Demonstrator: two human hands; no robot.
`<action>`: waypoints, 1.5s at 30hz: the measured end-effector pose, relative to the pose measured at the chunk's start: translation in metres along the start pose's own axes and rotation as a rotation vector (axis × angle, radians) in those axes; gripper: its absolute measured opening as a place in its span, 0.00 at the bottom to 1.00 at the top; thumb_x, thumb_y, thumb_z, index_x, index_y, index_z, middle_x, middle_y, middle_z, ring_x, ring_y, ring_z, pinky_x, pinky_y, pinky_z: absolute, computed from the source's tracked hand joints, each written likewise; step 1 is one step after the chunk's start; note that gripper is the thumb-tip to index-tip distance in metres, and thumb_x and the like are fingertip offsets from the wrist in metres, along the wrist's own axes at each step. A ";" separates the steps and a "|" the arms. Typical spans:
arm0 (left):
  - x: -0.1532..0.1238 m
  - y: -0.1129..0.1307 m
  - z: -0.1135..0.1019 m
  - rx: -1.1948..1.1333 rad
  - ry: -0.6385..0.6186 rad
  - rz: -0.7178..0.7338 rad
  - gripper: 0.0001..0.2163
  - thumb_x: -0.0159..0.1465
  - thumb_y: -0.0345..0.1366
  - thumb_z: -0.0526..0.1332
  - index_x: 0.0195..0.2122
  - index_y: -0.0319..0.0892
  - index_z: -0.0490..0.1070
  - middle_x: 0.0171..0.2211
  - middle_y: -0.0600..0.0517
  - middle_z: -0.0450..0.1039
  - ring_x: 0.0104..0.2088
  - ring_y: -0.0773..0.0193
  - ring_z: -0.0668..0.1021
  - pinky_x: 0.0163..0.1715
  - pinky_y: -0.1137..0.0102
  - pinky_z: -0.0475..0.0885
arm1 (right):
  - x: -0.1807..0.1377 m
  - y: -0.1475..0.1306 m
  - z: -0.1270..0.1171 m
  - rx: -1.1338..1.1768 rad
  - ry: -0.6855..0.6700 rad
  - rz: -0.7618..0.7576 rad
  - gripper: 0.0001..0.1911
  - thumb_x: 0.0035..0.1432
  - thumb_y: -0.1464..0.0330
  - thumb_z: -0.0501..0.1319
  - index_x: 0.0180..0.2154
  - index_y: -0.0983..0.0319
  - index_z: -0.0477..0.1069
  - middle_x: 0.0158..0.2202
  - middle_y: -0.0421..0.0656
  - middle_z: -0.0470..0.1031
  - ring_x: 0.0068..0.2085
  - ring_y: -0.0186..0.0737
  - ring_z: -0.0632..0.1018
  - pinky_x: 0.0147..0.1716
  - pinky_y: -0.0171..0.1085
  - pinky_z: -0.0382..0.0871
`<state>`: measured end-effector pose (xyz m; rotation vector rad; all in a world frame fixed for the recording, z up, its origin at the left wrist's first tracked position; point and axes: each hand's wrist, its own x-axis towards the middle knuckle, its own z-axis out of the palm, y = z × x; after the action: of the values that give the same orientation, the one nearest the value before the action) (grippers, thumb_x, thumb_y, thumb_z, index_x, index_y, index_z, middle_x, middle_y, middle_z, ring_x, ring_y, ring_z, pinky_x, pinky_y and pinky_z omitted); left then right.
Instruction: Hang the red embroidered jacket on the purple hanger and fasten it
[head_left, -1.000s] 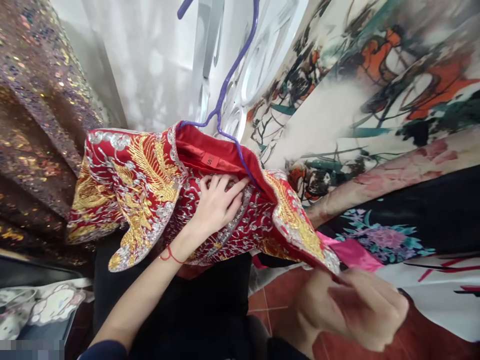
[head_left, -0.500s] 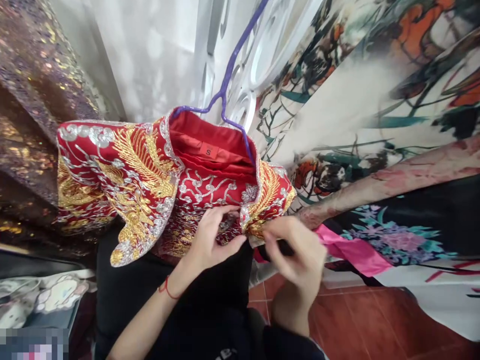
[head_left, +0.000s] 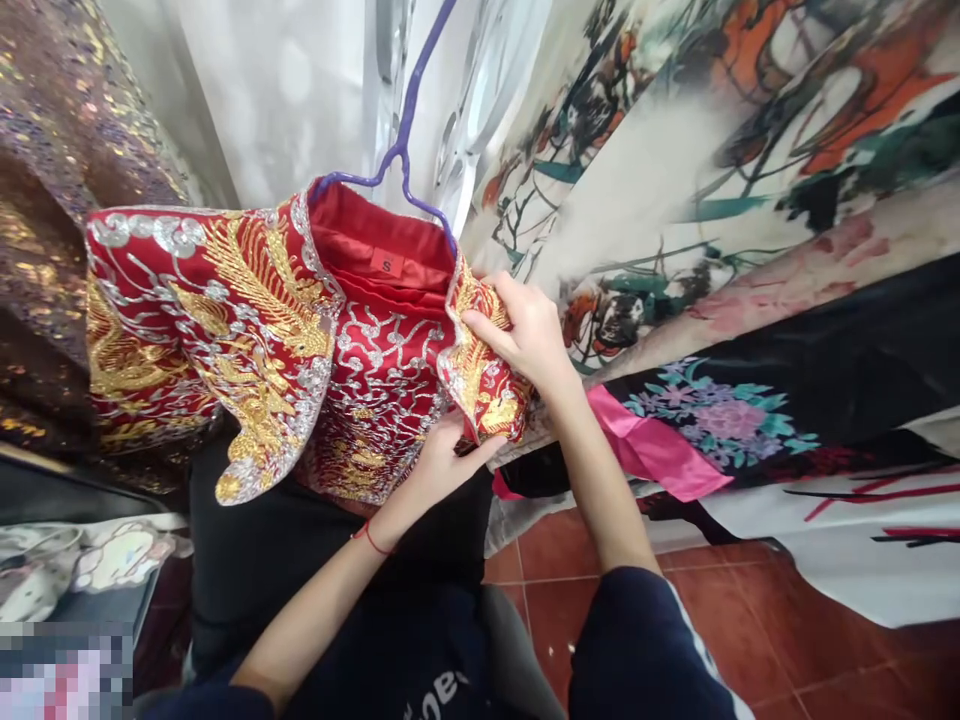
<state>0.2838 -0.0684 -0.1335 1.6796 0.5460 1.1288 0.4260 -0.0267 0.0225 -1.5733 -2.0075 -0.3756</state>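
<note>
A red jacket (head_left: 390, 350) with gold and silver embroidery hangs on a purple hanger (head_left: 406, 130). Its front is open, and a small red label marked S (head_left: 387, 264) shows inside the collar. My left hand (head_left: 442, 460), wearing a red string at the wrist, is closed on the lower edge of the right-hand front panel, thumb outside and fingers partly hidden behind the cloth. Higher up, my right hand (head_left: 525, 325) grips the same panel near the shoulder, its thumb lying on the gold embroidery.
White scrollwork metal (head_left: 469, 110) stands behind the hanger. Gold sequined cloth (head_left: 45, 250) hangs at the left. On the right are a printed cloth (head_left: 660, 180), black floral fabric (head_left: 720, 410) and a pink ribbon (head_left: 652, 450). Red tiles (head_left: 555, 600) cover the floor.
My right hand has moved up from the panel's lower edge to its shoulder area and grips there. My left hand stays at the lower edge. The jacket sits further left and higher in view.
</note>
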 end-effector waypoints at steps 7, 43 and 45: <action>-0.021 0.055 -0.009 0.203 0.050 -0.082 0.14 0.69 0.45 0.59 0.29 0.42 0.68 0.24 0.53 0.74 0.26 0.65 0.76 0.31 0.71 0.68 | -0.004 -0.001 0.008 -0.066 0.071 -0.012 0.33 0.66 0.39 0.44 0.42 0.57 0.71 0.33 0.45 0.78 0.36 0.46 0.77 0.40 0.43 0.67; -0.062 0.054 -0.003 0.698 -0.369 0.369 0.06 0.71 0.34 0.58 0.41 0.41 0.75 0.50 0.45 0.80 0.55 0.55 0.79 0.65 0.53 0.63 | -0.016 -0.007 0.037 -0.035 0.163 0.027 0.39 0.69 0.44 0.27 0.43 0.58 0.69 0.36 0.49 0.79 0.42 0.50 0.79 0.44 0.45 0.68; -0.065 0.065 -0.001 0.795 -0.420 0.356 0.09 0.72 0.34 0.55 0.46 0.38 0.74 0.48 0.41 0.80 0.53 0.53 0.80 0.61 0.54 0.68 | -0.015 -0.007 0.038 -0.035 0.150 0.038 0.38 0.69 0.44 0.28 0.43 0.57 0.70 0.36 0.49 0.79 0.42 0.50 0.79 0.44 0.46 0.68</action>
<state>0.2426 -0.1443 -0.1022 2.7074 0.4567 0.7851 0.4118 -0.0201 -0.0161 -1.5541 -1.8639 -0.5018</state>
